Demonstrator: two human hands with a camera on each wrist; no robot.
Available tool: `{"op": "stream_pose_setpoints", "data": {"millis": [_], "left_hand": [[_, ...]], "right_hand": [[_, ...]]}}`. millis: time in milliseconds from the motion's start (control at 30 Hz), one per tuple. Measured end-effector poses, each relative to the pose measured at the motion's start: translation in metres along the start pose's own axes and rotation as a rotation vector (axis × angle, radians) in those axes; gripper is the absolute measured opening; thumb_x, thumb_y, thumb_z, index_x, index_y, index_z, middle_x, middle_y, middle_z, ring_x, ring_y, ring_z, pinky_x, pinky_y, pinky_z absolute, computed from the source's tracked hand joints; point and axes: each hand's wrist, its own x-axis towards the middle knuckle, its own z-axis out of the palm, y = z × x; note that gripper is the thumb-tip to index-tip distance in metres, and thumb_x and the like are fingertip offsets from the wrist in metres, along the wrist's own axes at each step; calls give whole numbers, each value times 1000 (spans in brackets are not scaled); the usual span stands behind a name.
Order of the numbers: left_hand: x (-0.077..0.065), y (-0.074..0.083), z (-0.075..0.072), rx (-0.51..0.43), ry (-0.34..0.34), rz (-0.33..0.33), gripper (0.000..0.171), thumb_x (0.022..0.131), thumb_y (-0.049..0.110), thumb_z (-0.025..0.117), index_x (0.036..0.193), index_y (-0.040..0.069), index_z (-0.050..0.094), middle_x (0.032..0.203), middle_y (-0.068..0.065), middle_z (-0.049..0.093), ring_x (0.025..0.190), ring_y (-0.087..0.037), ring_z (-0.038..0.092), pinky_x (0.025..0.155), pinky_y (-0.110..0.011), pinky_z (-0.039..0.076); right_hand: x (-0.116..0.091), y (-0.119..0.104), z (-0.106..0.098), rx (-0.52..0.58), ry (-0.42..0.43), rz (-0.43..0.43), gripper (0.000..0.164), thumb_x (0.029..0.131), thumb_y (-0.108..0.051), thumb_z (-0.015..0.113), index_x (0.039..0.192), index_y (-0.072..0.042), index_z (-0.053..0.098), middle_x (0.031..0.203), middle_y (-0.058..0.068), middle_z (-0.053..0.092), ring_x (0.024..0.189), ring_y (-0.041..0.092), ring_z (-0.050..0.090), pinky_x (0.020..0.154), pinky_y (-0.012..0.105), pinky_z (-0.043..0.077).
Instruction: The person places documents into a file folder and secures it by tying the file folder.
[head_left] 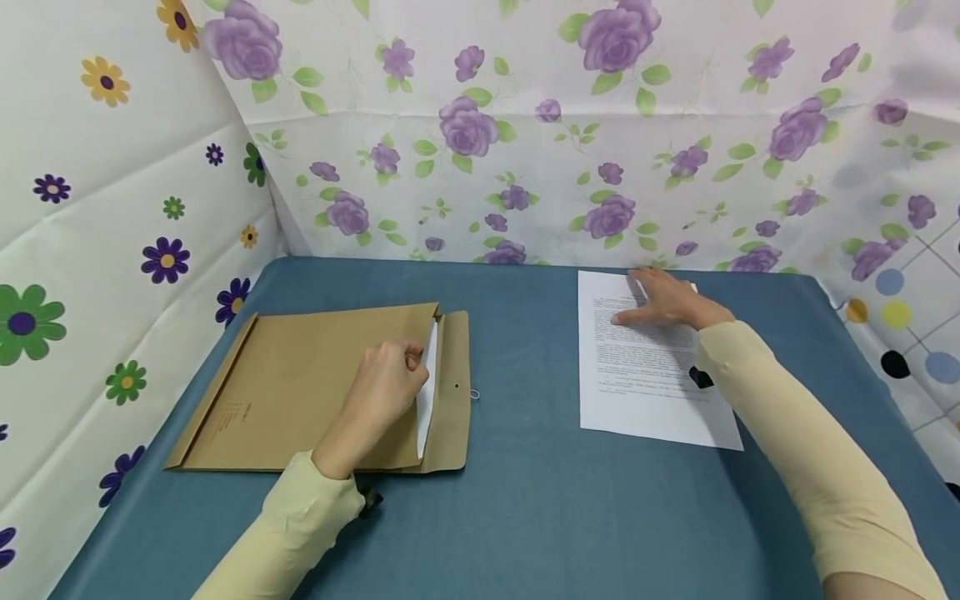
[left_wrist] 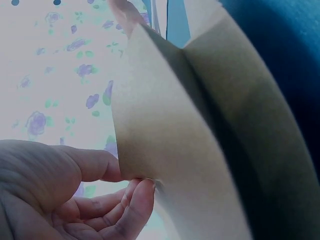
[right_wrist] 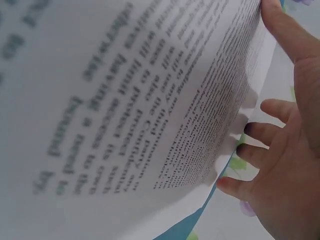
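A brown kraft paper document envelope [head_left: 300, 367] lies on the left half of the table, its flap [head_left: 454, 417] folded out to the right. White paper [head_left: 427, 392] shows inside its mouth. My left hand [head_left: 381, 392] pinches the upper layer of the envelope at that opening; the left wrist view shows thumb and fingers on the brown edge [left_wrist: 155, 130]. To the right lies a printed sheet of paper [head_left: 637, 408]. My right hand [head_left: 667, 302] rests over its far part, fingers spread and fairly straight, with fingertips near the far edge in the right wrist view.
A blue cloth covers the table [head_left: 525, 517]. Flowered sheeting [head_left: 465, 183] rises behind the table and along the left side. A small string loop [head_left: 475, 394] sticks out beside the envelope's flap.
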Motion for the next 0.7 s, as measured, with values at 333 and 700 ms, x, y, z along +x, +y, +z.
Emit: {"op": "stream_pose_setpoints", "data": {"millis": [333, 700], "left_hand": [[0, -1, 1, 3, 8, 5, 28, 89, -5, 61, 113, -9, 73, 84, -11, 67, 63, -18, 54, 55, -27, 40], [0, 0, 2, 3, 2, -8, 27, 90, -5, 62, 115, -9, 73, 85, -12, 68, 63, -18, 54, 54, -26, 40]], "right_hand": [[-3, -5, -11, -64, -13, 80, 127, 73, -73, 79, 160, 4, 26, 162, 34, 20, 146, 58, 15, 109, 80, 11], [-19, 2, -18, 69, 39, 115, 98, 84, -38, 85, 146, 19, 35, 139, 42, 46, 126, 57, 46, 103, 68, 38]]}}
